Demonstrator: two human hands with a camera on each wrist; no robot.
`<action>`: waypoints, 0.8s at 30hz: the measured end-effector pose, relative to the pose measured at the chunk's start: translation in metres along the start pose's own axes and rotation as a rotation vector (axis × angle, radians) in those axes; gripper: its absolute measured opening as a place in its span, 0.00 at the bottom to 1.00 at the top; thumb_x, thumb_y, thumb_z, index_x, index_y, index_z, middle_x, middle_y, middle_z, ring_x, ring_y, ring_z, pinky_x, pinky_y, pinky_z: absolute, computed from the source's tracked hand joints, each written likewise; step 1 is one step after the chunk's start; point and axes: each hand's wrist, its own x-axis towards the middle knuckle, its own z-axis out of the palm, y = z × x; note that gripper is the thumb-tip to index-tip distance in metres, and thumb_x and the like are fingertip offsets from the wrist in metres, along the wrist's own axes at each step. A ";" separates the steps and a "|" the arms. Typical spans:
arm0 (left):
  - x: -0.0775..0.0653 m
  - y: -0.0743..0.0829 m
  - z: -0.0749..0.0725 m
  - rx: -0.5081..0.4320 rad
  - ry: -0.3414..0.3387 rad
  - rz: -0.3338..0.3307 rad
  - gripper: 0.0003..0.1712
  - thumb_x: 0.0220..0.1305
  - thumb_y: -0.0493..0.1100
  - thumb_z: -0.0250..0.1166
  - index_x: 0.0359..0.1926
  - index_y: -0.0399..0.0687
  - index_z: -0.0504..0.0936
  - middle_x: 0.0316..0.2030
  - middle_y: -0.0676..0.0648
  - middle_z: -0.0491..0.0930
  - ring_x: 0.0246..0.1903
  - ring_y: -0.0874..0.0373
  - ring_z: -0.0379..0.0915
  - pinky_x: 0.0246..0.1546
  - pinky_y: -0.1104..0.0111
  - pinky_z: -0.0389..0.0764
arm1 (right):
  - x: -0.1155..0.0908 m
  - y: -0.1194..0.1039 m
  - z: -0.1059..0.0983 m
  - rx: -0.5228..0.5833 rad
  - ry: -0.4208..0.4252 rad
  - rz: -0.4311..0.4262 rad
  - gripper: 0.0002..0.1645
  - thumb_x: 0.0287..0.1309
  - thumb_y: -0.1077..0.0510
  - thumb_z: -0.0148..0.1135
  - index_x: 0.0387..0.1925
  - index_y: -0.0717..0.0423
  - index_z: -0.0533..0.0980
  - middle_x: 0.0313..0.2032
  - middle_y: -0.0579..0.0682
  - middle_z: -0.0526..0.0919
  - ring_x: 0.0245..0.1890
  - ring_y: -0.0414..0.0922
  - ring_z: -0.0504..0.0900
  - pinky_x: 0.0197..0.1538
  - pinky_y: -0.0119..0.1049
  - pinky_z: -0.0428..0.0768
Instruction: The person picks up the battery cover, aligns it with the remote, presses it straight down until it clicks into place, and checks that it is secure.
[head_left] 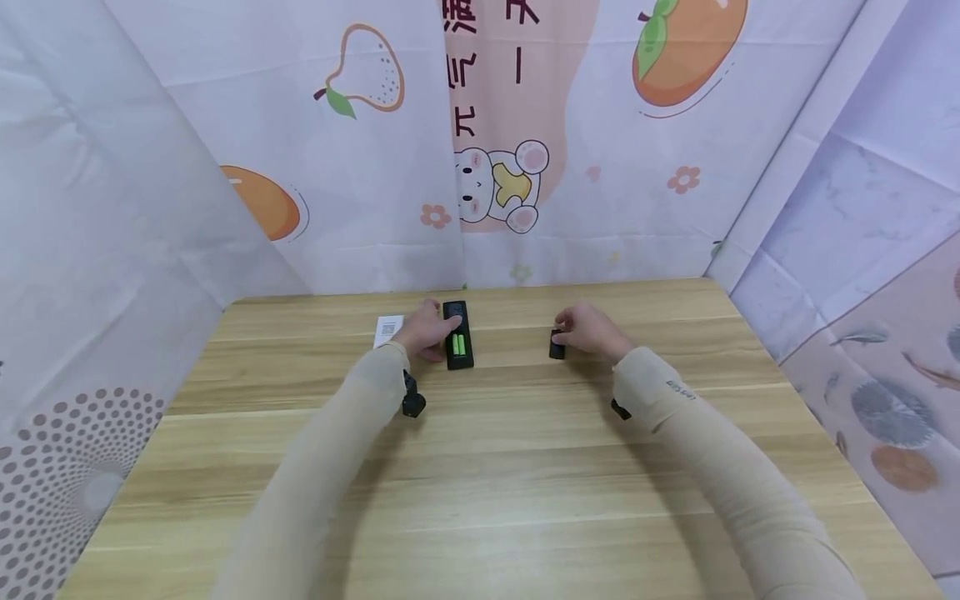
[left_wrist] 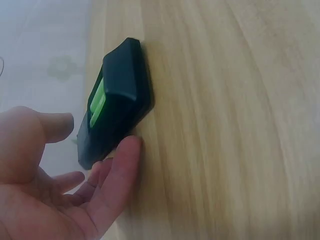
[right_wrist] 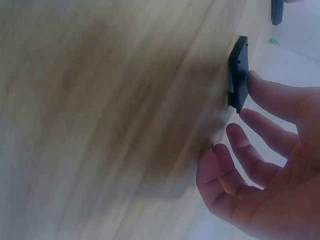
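A black remote control (head_left: 460, 363) lies on the table with its battery bay uncovered. Two green batteries (head_left: 458, 345) sit side by side in that bay. My left hand (head_left: 424, 327) is at the remote's left side. In the left wrist view its fingertips (left_wrist: 129, 147) are right at the remote's lower edge, while the thumb stands off above it. To the right, my right hand (head_left: 590, 331) pinches a small black battery cover (right_wrist: 240, 72) by one end between thumb and index finger. The other fingers of that hand are loosely bent.
A white card with a printed code (head_left: 387, 327) lies left of the left hand, partly hidden by it. Black wrist cameras (head_left: 412, 402) hang under both sleeves. The wooden table (head_left: 480, 483) ends at a printed curtain (head_left: 360, 183) behind.
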 end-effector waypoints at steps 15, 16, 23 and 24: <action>0.001 0.009 0.012 0.047 0.040 -0.041 0.28 0.73 0.53 0.62 0.61 0.38 0.67 0.45 0.36 0.77 0.35 0.47 0.80 0.26 0.61 0.87 | -0.001 0.001 0.005 -0.017 -0.013 0.026 0.17 0.64 0.59 0.69 0.50 0.67 0.82 0.43 0.60 0.85 0.44 0.53 0.81 0.50 0.47 0.80; 0.002 0.010 0.012 0.058 0.040 -0.047 0.27 0.73 0.53 0.63 0.60 0.38 0.68 0.44 0.37 0.77 0.35 0.48 0.80 0.26 0.61 0.87 | -0.001 0.000 0.005 -0.018 -0.014 0.033 0.17 0.64 0.59 0.68 0.50 0.68 0.82 0.44 0.60 0.85 0.45 0.54 0.81 0.50 0.47 0.80; 0.008 0.015 0.010 0.074 0.044 -0.100 0.26 0.71 0.51 0.65 0.58 0.37 0.71 0.41 0.36 0.76 0.35 0.46 0.80 0.25 0.61 0.87 | -0.001 -0.008 0.003 -0.043 -0.005 0.074 0.19 0.64 0.57 0.70 0.49 0.69 0.81 0.46 0.62 0.85 0.46 0.55 0.81 0.53 0.49 0.79; 0.008 0.016 0.009 0.077 0.042 -0.104 0.26 0.71 0.51 0.65 0.58 0.36 0.72 0.41 0.36 0.76 0.35 0.46 0.80 0.25 0.61 0.87 | -0.001 -0.008 0.003 -0.048 -0.004 0.072 0.19 0.64 0.57 0.70 0.48 0.69 0.81 0.46 0.62 0.85 0.46 0.55 0.81 0.53 0.49 0.79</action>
